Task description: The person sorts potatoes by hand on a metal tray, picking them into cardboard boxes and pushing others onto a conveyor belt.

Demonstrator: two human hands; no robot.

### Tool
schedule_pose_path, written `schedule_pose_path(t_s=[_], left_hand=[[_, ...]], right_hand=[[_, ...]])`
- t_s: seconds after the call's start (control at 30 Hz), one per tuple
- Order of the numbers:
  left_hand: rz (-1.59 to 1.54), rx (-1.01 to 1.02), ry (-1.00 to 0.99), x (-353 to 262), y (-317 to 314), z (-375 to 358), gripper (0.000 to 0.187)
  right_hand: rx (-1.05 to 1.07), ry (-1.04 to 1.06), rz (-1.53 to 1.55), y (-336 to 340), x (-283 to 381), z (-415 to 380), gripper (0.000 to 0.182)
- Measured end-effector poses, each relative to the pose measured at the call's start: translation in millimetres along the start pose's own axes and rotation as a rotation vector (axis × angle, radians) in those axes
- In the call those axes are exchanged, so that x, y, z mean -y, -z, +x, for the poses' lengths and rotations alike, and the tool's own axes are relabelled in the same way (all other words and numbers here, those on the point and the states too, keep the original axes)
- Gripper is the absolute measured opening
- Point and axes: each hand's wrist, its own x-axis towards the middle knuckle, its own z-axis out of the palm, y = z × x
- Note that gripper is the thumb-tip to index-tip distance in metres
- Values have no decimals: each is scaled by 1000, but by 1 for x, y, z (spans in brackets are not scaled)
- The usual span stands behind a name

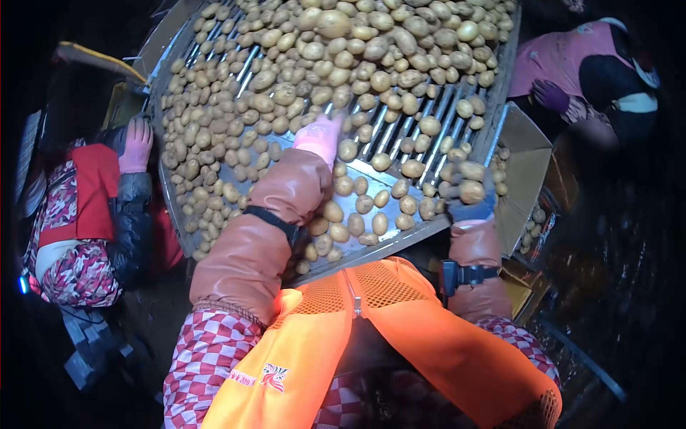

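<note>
My left hand (pixel 319 137), in a pink glove, reaches far over the metal sorting table (pixel 357 247). Its fingers are stretched out and slightly blurred among the potatoes (pixel 334 23) at the lower end of the metal rollers (pixel 446 129). At the table's right edge, my right hand (pixel 471 209), in a dark blue glove, is closed around potatoes (pixel 471 191); two show above the fingers. Loose potatoes (pixel 356 224) lie on the flat plate between my arms. A thick heap covers the far side and the left.
Right of the table stands an open cardboard box (pixel 525 161) with potatoes inside. A person in a red vest (pixel 96 189) works at the left, one pink-gloved hand on the rim. Another person in a pink top (pixel 561 57) is at the upper right. Wet dark floor (pixel 600 286) shows at right.
</note>
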Motion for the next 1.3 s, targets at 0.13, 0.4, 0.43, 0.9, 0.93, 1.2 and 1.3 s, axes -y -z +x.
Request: schedule_pose_path(t_s=[0.13, 0.4, 0.43, 0.9, 0.93, 1.2, 1.3], left_hand=[[150, 116, 108, 3, -6, -3, 29], [-365, 5, 450, -31, 41, -60, 54], [-469, 40, 367, -29, 10, -59, 55], [208, -201, -22, 45, -90, -182, 51], [195, -185, -31, 47, -90, -183, 51], [75, -151, 1, 61, -83, -172, 56], [-4, -195, 58, 64, -79, -193, 57]], right_hand=[[205, 166, 142, 121, 49, -9, 56], [398, -152, -327, 19, -32, -27, 67], [497, -208, -374, -14, -38, -36, 62], [461, -70, -580, -15, -38, -11, 75], [447, -14, -643, -20, -39, -11, 73], [274, 148, -822, 6, -26, 3, 56], [202, -38, -541, 34, 11, -3, 51]])
